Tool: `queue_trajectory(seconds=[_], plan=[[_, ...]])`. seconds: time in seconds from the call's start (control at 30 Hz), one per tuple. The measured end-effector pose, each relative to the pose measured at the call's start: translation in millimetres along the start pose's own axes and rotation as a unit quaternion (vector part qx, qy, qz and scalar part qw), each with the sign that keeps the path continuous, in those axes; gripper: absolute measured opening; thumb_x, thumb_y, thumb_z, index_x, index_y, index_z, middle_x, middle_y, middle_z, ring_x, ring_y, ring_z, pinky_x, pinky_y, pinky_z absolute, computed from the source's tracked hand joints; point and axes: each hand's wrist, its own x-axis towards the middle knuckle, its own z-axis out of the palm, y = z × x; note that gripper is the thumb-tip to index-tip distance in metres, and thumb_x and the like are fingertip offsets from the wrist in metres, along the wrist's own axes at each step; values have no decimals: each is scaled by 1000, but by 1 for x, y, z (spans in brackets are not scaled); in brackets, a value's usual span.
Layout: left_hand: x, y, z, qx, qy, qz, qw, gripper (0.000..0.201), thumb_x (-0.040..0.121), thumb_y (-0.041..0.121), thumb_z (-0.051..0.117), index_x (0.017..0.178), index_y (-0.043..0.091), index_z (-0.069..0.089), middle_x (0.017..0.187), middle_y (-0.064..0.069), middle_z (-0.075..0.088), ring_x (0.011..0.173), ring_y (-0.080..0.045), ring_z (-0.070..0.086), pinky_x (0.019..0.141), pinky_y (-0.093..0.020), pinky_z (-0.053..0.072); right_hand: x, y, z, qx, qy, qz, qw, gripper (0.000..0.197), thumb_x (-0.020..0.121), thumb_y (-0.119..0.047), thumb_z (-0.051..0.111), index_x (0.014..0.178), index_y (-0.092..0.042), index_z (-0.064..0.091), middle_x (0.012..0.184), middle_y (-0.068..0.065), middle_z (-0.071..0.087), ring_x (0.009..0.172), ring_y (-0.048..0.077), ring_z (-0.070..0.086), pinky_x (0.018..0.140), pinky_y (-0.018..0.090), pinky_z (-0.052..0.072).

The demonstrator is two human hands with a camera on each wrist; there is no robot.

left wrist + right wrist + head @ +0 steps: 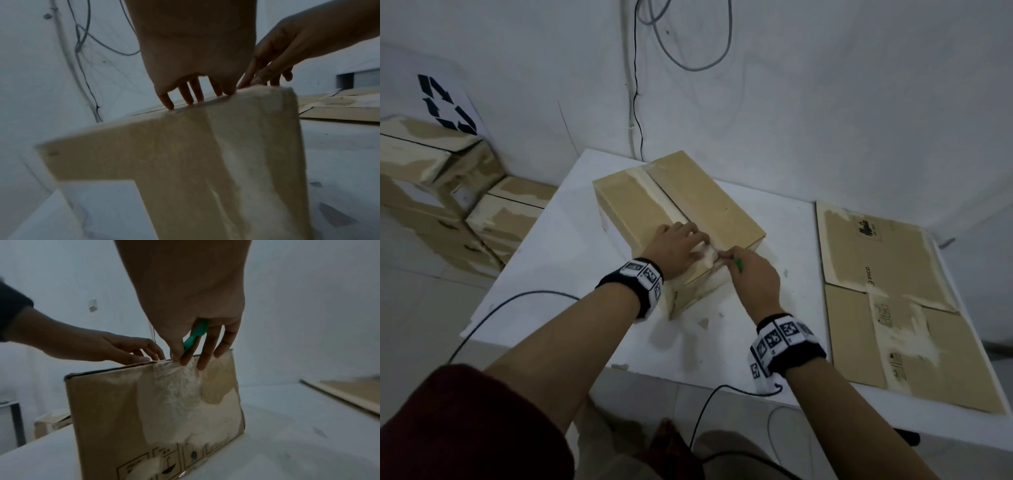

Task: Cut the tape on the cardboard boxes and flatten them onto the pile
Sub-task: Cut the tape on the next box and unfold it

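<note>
Head view: one taped brown cardboard box [681, 219] mid-table; your left hand [676, 248] fingers flat on it, one flattened cardboard pile [893, 301] right. Right wrist view: your right hand [197, 331] pinches one green plastic cutter [195, 335] at the near top edge.

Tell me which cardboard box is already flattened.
The brown cardboard box lying flat at the white table's right edge; the taped box under both hands stands assembled.

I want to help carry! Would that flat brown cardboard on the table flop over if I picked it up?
The flattened cardboard would probably bend along its creases, since the folds show across it. It looks light for its size, being a thin sheet. It seems unlikely to roll, because it lies flat on the white table.
</note>
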Motion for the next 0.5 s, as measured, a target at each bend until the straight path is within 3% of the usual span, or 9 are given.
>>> queue_trajectory(seconds=[0.13,0.3,0.5], plan=[[28,4,-18,45,-110,16,993,66,81,65,57,135,30,43,132,-2,41,121,-22,40,97,-41,36,21,11,-12,-24,-17,47,998,17,96,-33,57,112,-26,60,87,-1,68,77,22,63,60,34,47],[54,6,-32,67,-200,51,976,89,57,64,78,130,28,45,122,-2,42,115,-23,41,94,-39,40,26,13,-14,-23,-30,80,996,5,96,-30,58,98,-26,60,78,-3,64,73,21,60,54,32,40],[73,21,-39,112,-220,90,965,89,44,63,84,113,17,50,113,-1,45,105,-22,42,86,-37,44,26,14,-11,2,-22,115,993,5,93,-29,60,88,-28,58,78,-7,65,70,19,57,53,31,39]])
